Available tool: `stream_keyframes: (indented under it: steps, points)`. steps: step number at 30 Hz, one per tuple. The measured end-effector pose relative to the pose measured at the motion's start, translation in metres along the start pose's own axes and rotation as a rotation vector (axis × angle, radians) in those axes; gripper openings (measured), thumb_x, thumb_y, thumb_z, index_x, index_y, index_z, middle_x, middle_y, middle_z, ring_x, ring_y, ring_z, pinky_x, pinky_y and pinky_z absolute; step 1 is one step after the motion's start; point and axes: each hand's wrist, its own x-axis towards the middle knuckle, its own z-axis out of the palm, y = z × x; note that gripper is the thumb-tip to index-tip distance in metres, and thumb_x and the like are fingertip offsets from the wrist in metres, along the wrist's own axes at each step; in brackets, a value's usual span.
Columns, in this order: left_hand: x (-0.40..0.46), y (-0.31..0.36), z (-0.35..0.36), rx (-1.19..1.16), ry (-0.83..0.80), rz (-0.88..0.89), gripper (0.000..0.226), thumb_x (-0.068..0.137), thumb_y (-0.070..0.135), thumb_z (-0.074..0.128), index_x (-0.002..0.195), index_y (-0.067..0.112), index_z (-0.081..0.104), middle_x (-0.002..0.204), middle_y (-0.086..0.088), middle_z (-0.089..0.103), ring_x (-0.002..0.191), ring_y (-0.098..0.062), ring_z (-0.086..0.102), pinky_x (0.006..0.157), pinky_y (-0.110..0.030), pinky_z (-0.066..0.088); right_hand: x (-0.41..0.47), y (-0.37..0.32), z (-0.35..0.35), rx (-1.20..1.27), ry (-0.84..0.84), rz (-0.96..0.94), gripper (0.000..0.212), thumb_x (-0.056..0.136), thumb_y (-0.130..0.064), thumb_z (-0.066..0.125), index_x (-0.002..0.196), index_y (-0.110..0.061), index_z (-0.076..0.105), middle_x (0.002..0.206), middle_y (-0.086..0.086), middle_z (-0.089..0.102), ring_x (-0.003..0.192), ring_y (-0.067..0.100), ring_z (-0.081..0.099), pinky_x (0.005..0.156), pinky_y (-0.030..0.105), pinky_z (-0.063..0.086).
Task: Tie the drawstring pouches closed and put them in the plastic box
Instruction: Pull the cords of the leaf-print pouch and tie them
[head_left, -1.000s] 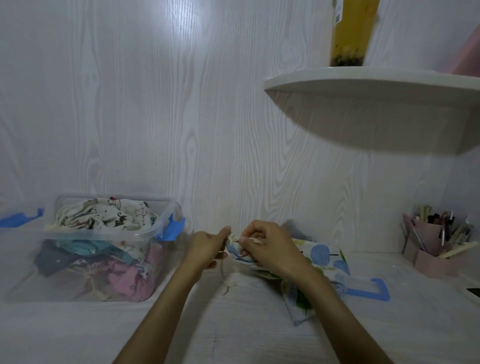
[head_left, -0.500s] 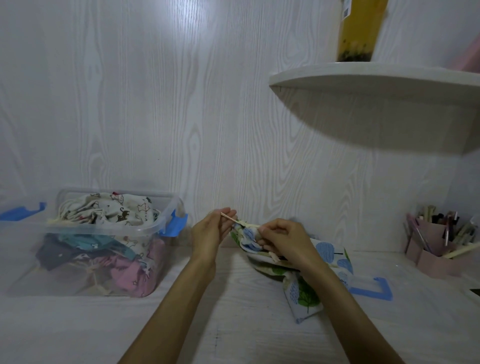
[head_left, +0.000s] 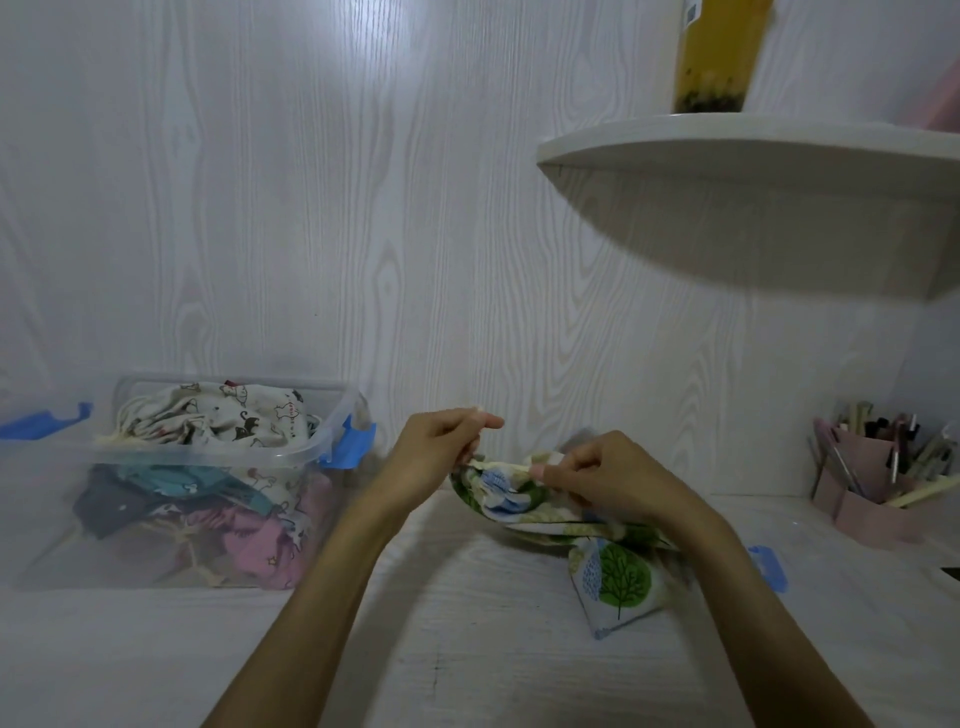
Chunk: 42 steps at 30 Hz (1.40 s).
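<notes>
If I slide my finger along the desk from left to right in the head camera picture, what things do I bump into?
plastic box full of pouches → left hand → cream drawstring → right hand on the tree-print pouch → pink pen holder

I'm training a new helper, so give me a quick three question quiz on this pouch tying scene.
1. True or false: the plastic box already holds pouches.
2. What do the left hand and right hand pinch?
A. a pen
B. the cream drawstring of the tree-print pouch
C. the box lid
3. Fill in: the yellow drink cup stands on the ____.

Key: 1 true; 2 B; 3 shelf.
</notes>
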Motion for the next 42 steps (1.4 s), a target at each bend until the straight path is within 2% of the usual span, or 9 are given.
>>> stream_keyframes:
  steps: [6,9,11,14,17,23,30,36,42]
  points:
    - [-0.004,0.001,0.021,0.214,-0.46,-0.097,0.03,0.094,0.021,0.049,0.089,0.0,0.069,0.074,-0.001,0.058,0.07,-0.011,0.052,0.071,-0.022,0.04,-0.016,-0.017,-0.03,0.117,-0.124,-0.018,0.038,0.086,-0.044,0.058,0.063,-0.013,0.057,0.054,-0.005,0.051,0.052,0.005,0.045,0.073,0.018,0.042]
    - [-0.011,0.007,0.037,0.282,-0.622,-0.131,0.027,0.092,0.021,0.052,0.068,0.014,0.063,0.068,0.002,0.055,0.065,-0.01,0.046,0.065,-0.027,0.039,-0.02,-0.025,-0.033,0.12,-0.091,-0.026,0.042,0.09,-0.042,0.054,0.06,-0.013,0.052,0.053,-0.005,0.051,0.046,-0.001,0.046,0.065,0.011,0.041]
    - [-0.014,0.003,0.042,0.304,-0.689,-0.094,0.029,0.095,0.03,0.052,0.074,0.025,0.073,0.087,-0.001,0.069,0.084,-0.015,0.062,0.083,-0.032,0.048,-0.023,-0.029,-0.033,0.13,-0.044,-0.059,0.043,0.093,-0.038,0.051,0.058,-0.013,0.051,0.054,-0.006,0.051,0.041,-0.006,0.046,0.055,0.004,0.039]
    - [-0.016,0.0,0.044,0.282,-0.662,-0.116,0.036,0.096,0.038,0.047,0.105,0.014,0.072,0.112,-0.006,0.069,0.107,-0.022,0.062,0.096,-0.031,0.045,-0.026,-0.036,-0.024,0.088,-0.136,-0.174,0.037,0.095,-0.042,0.042,0.082,-0.02,0.068,0.09,-0.01,0.067,0.082,-0.013,0.058,0.073,0.004,0.043]
    - [-0.016,0.004,0.046,0.197,-0.655,-0.215,0.039,0.099,0.032,0.043,0.113,0.003,0.067,0.084,0.003,0.063,0.073,-0.007,0.054,0.071,-0.017,0.041,-0.023,-0.039,-0.009,0.105,-0.214,-0.305,0.038,0.098,-0.044,0.028,0.115,-0.036,0.061,0.13,-0.021,0.051,0.12,-0.008,0.04,0.088,0.005,0.028]
    - [-0.01,0.009,0.023,-0.042,-0.506,-0.302,0.036,0.1,0.026,0.039,0.092,0.021,0.073,0.095,-0.002,0.066,0.087,-0.013,0.057,0.077,-0.024,0.047,-0.011,-0.009,-0.02,-0.128,-0.131,-0.284,0.043,0.09,0.002,0.043,0.111,-0.032,0.06,0.125,-0.012,0.054,0.117,0.004,0.046,0.095,0.02,0.038]
    - [-0.01,0.015,0.001,0.016,-0.564,-0.341,0.035,0.099,0.027,0.041,0.087,0.021,0.074,0.091,-0.004,0.063,0.083,-0.012,0.058,0.079,-0.025,0.049,-0.007,-0.006,-0.008,-0.152,-0.128,-0.302,0.015,0.083,-0.025,0.066,0.092,-0.033,0.075,0.091,-0.01,0.071,0.089,0.007,0.063,0.084,0.029,0.052]
    - [-0.006,0.011,-0.009,-0.032,-0.396,-0.458,0.028,0.096,0.029,0.05,0.091,0.014,0.074,0.089,-0.003,0.069,0.084,-0.013,0.061,0.08,-0.027,0.051,-0.005,-0.006,-0.003,-0.223,0.197,-0.354,0.014,0.088,-0.033,0.058,0.076,-0.039,0.055,0.091,-0.021,0.057,0.097,0.009,0.049,0.093,0.035,0.04]
    - [-0.004,0.011,-0.015,-0.183,-0.255,-0.459,0.024,0.088,0.026,0.063,0.099,0.007,0.074,0.083,-0.004,0.073,0.071,-0.008,0.066,0.068,-0.019,0.056,-0.019,-0.014,-0.036,-0.225,-0.215,-0.239,0.022,0.086,-0.041,0.06,0.069,-0.027,0.064,0.079,0.001,0.066,0.077,0.009,0.06,0.078,0.031,0.048]
